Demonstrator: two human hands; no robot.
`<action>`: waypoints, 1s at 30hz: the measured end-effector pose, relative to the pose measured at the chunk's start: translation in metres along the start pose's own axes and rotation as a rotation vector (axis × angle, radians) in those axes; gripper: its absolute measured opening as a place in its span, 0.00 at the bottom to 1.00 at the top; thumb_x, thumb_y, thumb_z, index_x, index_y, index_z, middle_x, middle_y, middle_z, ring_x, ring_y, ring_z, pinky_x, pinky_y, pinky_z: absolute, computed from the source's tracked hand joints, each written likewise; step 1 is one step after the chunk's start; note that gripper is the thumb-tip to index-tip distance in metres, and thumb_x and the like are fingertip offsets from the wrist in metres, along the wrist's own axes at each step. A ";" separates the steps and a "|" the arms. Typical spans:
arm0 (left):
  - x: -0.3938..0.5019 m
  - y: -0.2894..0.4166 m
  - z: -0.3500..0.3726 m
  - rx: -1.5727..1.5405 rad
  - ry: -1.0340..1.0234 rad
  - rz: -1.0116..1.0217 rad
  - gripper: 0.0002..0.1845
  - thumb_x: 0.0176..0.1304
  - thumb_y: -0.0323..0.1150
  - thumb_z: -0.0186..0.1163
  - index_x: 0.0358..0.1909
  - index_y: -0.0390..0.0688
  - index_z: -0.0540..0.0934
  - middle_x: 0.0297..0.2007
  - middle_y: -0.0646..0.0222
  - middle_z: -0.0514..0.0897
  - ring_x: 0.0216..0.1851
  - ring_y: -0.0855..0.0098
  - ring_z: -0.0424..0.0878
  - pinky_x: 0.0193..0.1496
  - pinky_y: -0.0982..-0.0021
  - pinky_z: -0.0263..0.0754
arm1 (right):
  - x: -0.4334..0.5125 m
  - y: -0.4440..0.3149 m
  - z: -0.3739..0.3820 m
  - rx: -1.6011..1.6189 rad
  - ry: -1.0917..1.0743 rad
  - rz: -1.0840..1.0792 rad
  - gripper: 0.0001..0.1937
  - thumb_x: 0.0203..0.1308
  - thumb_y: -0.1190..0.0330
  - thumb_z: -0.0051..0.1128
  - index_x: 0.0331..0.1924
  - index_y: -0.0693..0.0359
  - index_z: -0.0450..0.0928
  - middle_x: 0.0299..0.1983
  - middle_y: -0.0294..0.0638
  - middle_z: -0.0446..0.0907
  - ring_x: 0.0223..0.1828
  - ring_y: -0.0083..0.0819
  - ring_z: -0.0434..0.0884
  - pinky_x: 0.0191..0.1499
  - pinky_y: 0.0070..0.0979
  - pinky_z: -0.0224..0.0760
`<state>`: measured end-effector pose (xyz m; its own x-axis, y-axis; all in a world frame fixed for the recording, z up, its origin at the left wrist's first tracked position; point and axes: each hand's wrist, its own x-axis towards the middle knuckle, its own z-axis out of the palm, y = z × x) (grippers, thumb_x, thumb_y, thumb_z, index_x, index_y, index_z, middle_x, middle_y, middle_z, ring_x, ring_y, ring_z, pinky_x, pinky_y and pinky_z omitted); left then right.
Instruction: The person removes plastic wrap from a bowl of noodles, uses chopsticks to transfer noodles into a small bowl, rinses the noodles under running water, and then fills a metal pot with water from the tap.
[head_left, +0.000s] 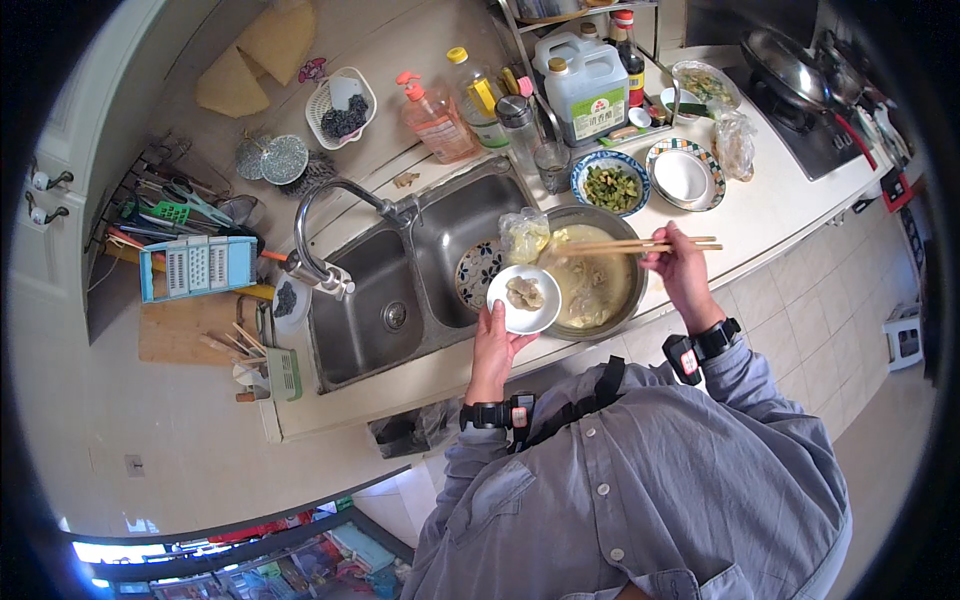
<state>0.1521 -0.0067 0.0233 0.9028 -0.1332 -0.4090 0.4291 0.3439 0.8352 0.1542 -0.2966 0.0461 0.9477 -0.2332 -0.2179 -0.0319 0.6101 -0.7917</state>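
Observation:
My left hand (496, 349) holds a small white dish (537, 321) by its near rim. Some pale brownish food pieces (525, 293) lie in that dish, which is over the edge of a large metal pot (639, 281). Cloudy broth (600, 277) with pieces in it fills much of the pot. In my right hand (684, 274) is a pair of wooden chopsticks (637, 246), their tips over the broth. A clear plastic bag (523, 234) with something yellowish inside sits at the pot's left rim. Part of the pot is hidden behind the dish.
Left of the pot is a double steel sink (367, 307) with a faucet (304, 217) and a patterned plate (478, 270). Beyond the pot stand a bowl of chopped green vegetables (611, 186), a white bowl (680, 176), a glass tumbler (553, 166) and a large jug (589, 90). A gas stove (799, 142) is far right.

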 end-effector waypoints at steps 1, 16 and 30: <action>0.002 -0.001 0.002 -0.006 -0.009 0.001 0.25 0.64 0.48 0.45 0.56 0.44 0.57 0.50 0.57 0.70 0.46 0.60 0.76 0.38 0.64 0.80 | -0.005 0.001 0.006 -0.019 -0.044 0.054 0.15 0.65 0.59 0.36 0.32 0.62 0.71 0.25 0.35 0.73 0.24 0.22 0.75 0.31 0.23 0.76; -0.014 0.002 -0.022 -0.085 0.124 0.063 0.25 0.64 0.49 0.45 0.56 0.44 0.57 0.51 0.57 0.71 0.48 0.59 0.75 0.43 0.58 0.78 | -0.011 0.012 -0.003 -1.111 -0.581 -0.520 0.06 0.55 0.71 0.53 0.29 0.66 0.77 0.27 0.38 0.75 0.31 0.27 0.76 0.33 0.23 0.69; -0.019 0.002 -0.027 -0.109 0.138 0.086 0.25 0.64 0.47 0.46 0.56 0.43 0.57 0.51 0.56 0.70 0.48 0.57 0.75 0.42 0.58 0.78 | 0.002 0.020 -0.008 -0.572 -0.183 -0.218 0.11 0.62 0.66 0.45 0.35 0.67 0.72 0.31 0.39 0.77 0.28 0.24 0.76 0.29 0.19 0.73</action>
<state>0.1355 0.0219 0.0231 0.9199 0.0272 -0.3911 0.3385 0.4481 0.8274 0.1531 -0.2910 0.0258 0.9889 -0.1425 0.0431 0.0507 0.0505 -0.9974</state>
